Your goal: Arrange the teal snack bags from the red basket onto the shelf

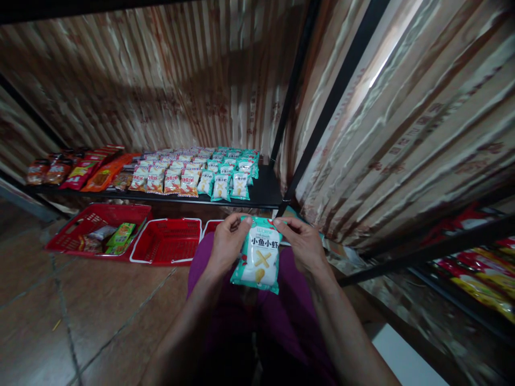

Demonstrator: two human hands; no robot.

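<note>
A teal and white snack bag (262, 256) with dark lettering hangs upright between my hands, above my knees. My left hand (230, 239) pinches its top left corner between thumb and fingers. At the top right corner, my right hand (301, 241) grips the same bag with a pinch. Beyond the hands, similar teal snack bags (222, 185) lie in rows at the right end of a low black shelf (265, 190). Beside them on the left are rows of white and orange snack bags (173, 178).
Orange and red packets (107, 171) and brown-filled packages (56, 170) occupy the shelf's left part. Below it stand a red basket (68, 236) holding several packets and another red basket (167, 241) with a white handle. Black uprights (338, 96) and a right-hand shelf (402, 249) flank me.
</note>
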